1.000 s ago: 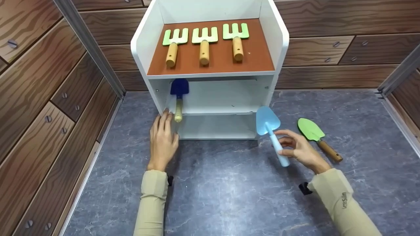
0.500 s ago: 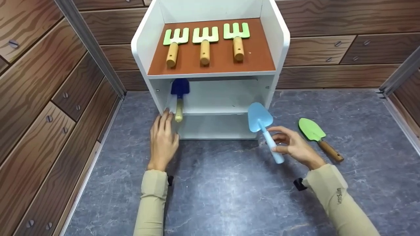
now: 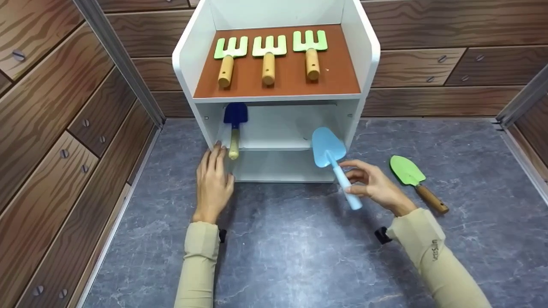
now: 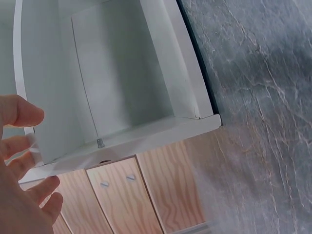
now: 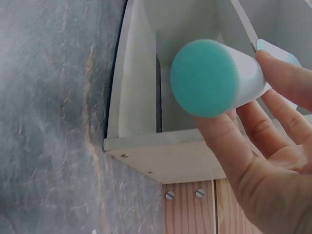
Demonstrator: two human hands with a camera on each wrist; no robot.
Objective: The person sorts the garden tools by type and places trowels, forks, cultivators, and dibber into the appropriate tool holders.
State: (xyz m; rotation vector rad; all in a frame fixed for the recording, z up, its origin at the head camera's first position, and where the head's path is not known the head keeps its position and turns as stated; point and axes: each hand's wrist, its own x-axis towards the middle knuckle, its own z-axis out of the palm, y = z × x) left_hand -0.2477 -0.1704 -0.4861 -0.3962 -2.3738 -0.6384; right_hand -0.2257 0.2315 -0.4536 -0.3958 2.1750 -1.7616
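Observation:
Between the thumb and fingers of my right hand [image 3: 371, 185] is the handle of a light blue trowel [image 3: 329, 147], its blade pointing up and away in front of the shelf unit's right side. In the right wrist view the handle's round end [image 5: 204, 78] faces the camera. My left hand [image 3: 212, 182] rests at the left side panel of the white shelf unit [image 3: 274, 97], fingers fairly straight. Just right of its fingertips, a dark blue trowel [image 3: 235, 114] with a wooden handle lies on the middle shelf, the handle sticking out over the front edge.
Three green hand forks [image 3: 269, 60] with wooden handles lie in a row on the brown top shelf [image 3: 291, 83]. A green trowel [image 3: 407, 170] lies on the grey marbled floor [image 3: 282, 248], right of my right hand. Wood-patterned walls [image 3: 428, 64] enclose the area.
My right hand has carried the light blue trowel leftward and slightly farther away, towards the shelf opening. The left hand has stayed at the side panel.

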